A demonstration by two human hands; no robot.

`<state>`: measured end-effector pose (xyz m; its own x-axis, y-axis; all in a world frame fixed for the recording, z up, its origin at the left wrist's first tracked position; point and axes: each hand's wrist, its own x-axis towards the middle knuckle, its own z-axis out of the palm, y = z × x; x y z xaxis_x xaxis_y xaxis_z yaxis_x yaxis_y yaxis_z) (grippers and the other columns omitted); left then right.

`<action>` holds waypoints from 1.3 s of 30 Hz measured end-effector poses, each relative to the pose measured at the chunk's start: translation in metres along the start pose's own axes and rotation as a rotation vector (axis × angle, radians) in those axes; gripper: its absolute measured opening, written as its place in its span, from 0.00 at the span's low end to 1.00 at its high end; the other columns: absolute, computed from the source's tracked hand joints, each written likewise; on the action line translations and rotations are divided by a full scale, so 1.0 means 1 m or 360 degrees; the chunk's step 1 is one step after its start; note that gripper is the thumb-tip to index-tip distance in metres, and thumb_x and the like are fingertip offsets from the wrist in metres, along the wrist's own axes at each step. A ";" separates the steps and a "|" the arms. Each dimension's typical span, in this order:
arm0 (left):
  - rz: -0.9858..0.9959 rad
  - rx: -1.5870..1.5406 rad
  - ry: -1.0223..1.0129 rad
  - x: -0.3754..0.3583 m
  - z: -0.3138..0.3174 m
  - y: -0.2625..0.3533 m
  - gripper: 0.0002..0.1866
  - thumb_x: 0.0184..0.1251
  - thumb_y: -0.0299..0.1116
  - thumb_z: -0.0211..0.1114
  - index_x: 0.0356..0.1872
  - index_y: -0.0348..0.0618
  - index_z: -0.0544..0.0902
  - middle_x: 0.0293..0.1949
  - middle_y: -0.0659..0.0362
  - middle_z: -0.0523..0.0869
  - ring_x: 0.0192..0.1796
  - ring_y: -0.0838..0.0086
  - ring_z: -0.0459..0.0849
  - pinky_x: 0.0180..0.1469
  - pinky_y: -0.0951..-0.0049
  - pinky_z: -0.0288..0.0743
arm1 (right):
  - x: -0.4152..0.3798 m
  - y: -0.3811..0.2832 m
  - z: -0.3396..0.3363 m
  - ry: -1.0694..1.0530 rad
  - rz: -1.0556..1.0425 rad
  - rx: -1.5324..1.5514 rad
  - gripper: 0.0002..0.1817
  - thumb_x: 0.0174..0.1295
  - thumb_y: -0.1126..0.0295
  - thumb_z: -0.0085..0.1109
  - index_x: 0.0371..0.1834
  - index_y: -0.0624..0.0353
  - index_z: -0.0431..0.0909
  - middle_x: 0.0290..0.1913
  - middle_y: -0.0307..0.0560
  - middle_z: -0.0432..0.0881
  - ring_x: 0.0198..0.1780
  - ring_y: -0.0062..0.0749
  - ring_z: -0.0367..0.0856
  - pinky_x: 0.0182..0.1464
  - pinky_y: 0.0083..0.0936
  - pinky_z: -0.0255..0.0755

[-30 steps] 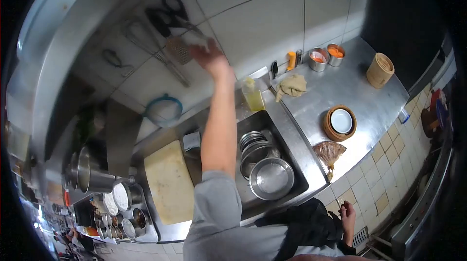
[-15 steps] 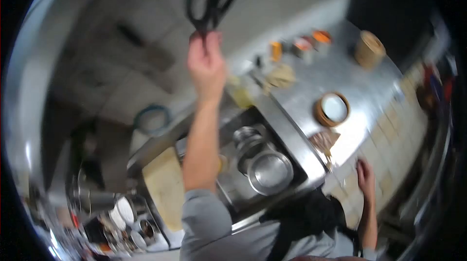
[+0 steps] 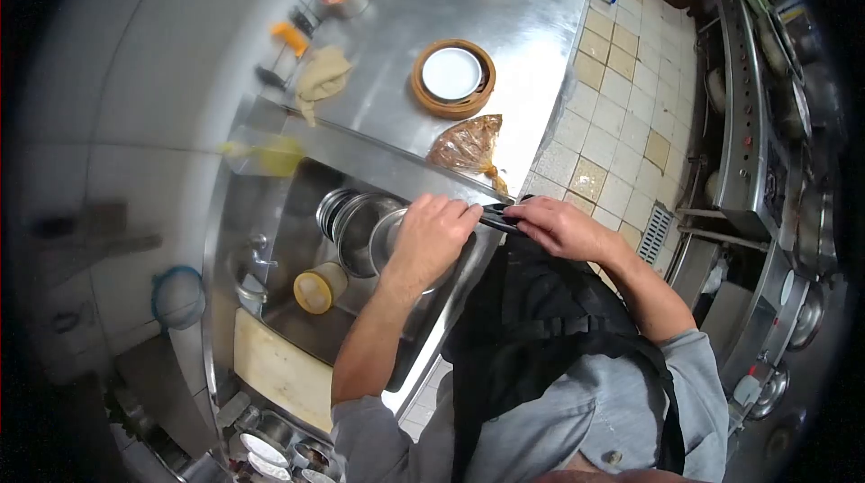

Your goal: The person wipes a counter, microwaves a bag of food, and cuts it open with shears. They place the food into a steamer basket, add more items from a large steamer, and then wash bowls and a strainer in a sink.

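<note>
My left hand and my right hand are close together over the front edge of the sink. Between them is a pair of scissors with black handles, partly hidden by the fingers of both hands. Just beyond, on the steel counter, lies a tied plastic bag of brown food, touched by neither hand. Metal bowls sit in the sink below my left hand and forearm, which cover part of them.
A bamboo steamer holding a white dish stands on the steel counter. A beige cloth lies near the wall. A yellow-rimmed tub is in the sink, beside a cutting board. A stove is at right.
My left hand has come down from the wall with the scissors to the sink's front edge. My right hand has come up from my side to meet it. The view has turned right.
</note>
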<state>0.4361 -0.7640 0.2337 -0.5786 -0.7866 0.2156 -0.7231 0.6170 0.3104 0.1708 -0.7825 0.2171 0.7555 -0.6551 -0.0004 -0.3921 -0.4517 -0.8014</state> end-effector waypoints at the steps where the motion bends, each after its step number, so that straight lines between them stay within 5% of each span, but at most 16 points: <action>1: 0.0063 -0.0030 -0.0056 0.004 -0.001 0.002 0.11 0.58 0.29 0.64 0.42 0.46 0.86 0.36 0.62 0.84 0.41 0.68 0.83 0.46 0.66 0.73 | -0.004 0.000 -0.004 -0.0039 0.0077 0.0114 0.17 0.73 0.70 0.55 0.61 0.63 0.77 0.52 0.57 0.84 0.54 0.50 0.83 0.58 0.40 0.77; 5: 0.0297 -0.0094 0.0008 0.021 0.004 0.012 0.11 0.57 0.31 0.65 0.42 0.50 0.87 0.41 0.65 0.86 0.49 0.70 0.84 0.59 0.62 0.72 | -0.019 0.008 -0.024 -0.0140 0.0398 0.0577 0.19 0.72 0.69 0.57 0.63 0.65 0.76 0.53 0.59 0.83 0.56 0.52 0.82 0.61 0.41 0.75; 8: 0.0328 0.0089 0.0093 0.035 0.003 0.017 0.11 0.58 0.32 0.65 0.42 0.53 0.87 0.42 0.68 0.86 0.58 0.71 0.83 0.68 0.55 0.65 | -0.034 0.026 -0.027 -0.0175 0.0137 0.0288 0.23 0.71 0.69 0.59 0.68 0.62 0.73 0.51 0.58 0.83 0.52 0.47 0.83 0.57 0.37 0.77; 12: 0.0358 0.0074 0.0015 0.054 0.011 0.024 0.10 0.61 0.33 0.65 0.43 0.55 0.87 0.44 0.70 0.86 0.63 0.71 0.80 0.71 0.53 0.60 | -0.038 0.029 -0.028 -0.0161 0.0138 0.0343 0.28 0.68 0.72 0.60 0.72 0.61 0.67 0.51 0.58 0.83 0.51 0.49 0.84 0.55 0.36 0.77; 15: 0.0388 0.0265 0.0308 0.063 0.021 0.036 0.08 0.66 0.37 0.66 0.43 0.54 0.87 0.47 0.67 0.86 0.62 0.70 0.81 0.71 0.54 0.59 | -0.037 0.030 -0.034 -0.0129 0.0413 0.0723 0.38 0.64 0.75 0.61 0.78 0.56 0.58 0.54 0.54 0.84 0.49 0.46 0.86 0.48 0.37 0.80; 17: -0.0529 0.0150 0.1032 0.057 0.039 0.032 0.13 0.68 0.44 0.69 0.43 0.48 0.87 0.46 0.57 0.88 0.54 0.64 0.87 0.62 0.55 0.72 | -0.046 0.028 -0.046 0.0047 0.0534 0.0626 0.37 0.64 0.75 0.60 0.78 0.55 0.59 0.53 0.53 0.84 0.48 0.42 0.85 0.47 0.35 0.80; 18: -0.0523 0.0152 0.1028 0.053 0.052 0.030 0.13 0.68 0.44 0.69 0.43 0.48 0.87 0.46 0.57 0.88 0.54 0.64 0.87 0.62 0.55 0.72 | -0.050 0.031 -0.050 0.0208 0.0647 0.0516 0.36 0.64 0.76 0.60 0.77 0.54 0.60 0.52 0.51 0.84 0.48 0.38 0.85 0.47 0.34 0.79; 20: -0.1222 -0.0371 0.0051 0.047 0.087 0.030 0.23 0.66 0.56 0.68 0.41 0.44 0.84 0.41 0.52 0.89 0.48 0.55 0.88 0.51 0.52 0.77 | -0.060 0.060 -0.041 0.0518 0.0518 0.0591 0.34 0.64 0.77 0.60 0.75 0.53 0.64 0.49 0.50 0.84 0.44 0.28 0.83 0.46 0.29 0.78; 22: -0.1213 -0.0125 -0.0174 0.047 0.127 0.033 0.22 0.66 0.55 0.67 0.39 0.43 0.83 0.38 0.51 0.89 0.43 0.53 0.89 0.46 0.51 0.78 | -0.062 0.064 -0.051 0.0449 0.0767 0.0606 0.34 0.63 0.78 0.60 0.75 0.53 0.64 0.45 0.50 0.85 0.42 0.31 0.84 0.46 0.29 0.78; 23: -0.1182 0.0112 -0.0394 0.049 0.142 0.029 0.21 0.67 0.53 0.66 0.37 0.42 0.83 0.35 0.50 0.89 0.38 0.50 0.89 0.41 0.49 0.80 | -0.061 0.066 -0.053 0.0454 0.0717 0.0518 0.34 0.62 0.78 0.61 0.73 0.54 0.65 0.43 0.53 0.86 0.41 0.42 0.87 0.45 0.35 0.79; 27: -0.1137 0.0152 -0.0350 0.044 0.154 0.015 0.15 0.69 0.45 0.63 0.33 0.44 0.83 0.30 0.51 0.88 0.32 0.51 0.89 0.36 0.50 0.81 | -0.053 0.068 -0.065 0.0296 0.0524 0.0071 0.32 0.59 0.74 0.66 0.68 0.57 0.67 0.47 0.61 0.85 0.47 0.60 0.84 0.48 0.45 0.78; 33: -0.0603 0.0451 -0.0089 0.072 0.026 -0.026 0.08 0.69 0.34 0.62 0.30 0.45 0.83 0.28 0.51 0.87 0.31 0.52 0.87 0.37 0.53 0.80 | -0.033 0.075 -0.076 0.0151 0.0368 -0.0389 0.36 0.58 0.65 0.71 0.69 0.58 0.66 0.49 0.61 0.82 0.50 0.59 0.82 0.51 0.47 0.78; 35: -0.0612 0.0236 -0.0149 0.084 -0.008 -0.030 0.08 0.67 0.33 0.63 0.31 0.42 0.85 0.30 0.47 0.87 0.35 0.48 0.86 0.41 0.50 0.80 | -0.021 0.077 -0.079 0.0046 0.0241 -0.0583 0.44 0.57 0.54 0.74 0.72 0.63 0.64 0.45 0.62 0.80 0.49 0.59 0.80 0.51 0.47 0.76; 39: -0.0709 0.0110 -0.0396 0.096 -0.040 -0.023 0.09 0.65 0.33 0.64 0.30 0.40 0.87 0.31 0.46 0.87 0.39 0.45 0.86 0.45 0.49 0.81 | 0.004 0.066 -0.080 0.0093 0.0030 -0.0704 0.48 0.55 0.52 0.75 0.72 0.70 0.63 0.44 0.61 0.80 0.48 0.56 0.79 0.53 0.44 0.75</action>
<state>0.4121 -0.8546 0.2841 -0.2748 -0.9492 -0.1530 -0.9382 0.2300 0.2585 0.1059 -0.8640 0.2119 0.7204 -0.6929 0.0315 -0.6016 -0.6468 -0.4687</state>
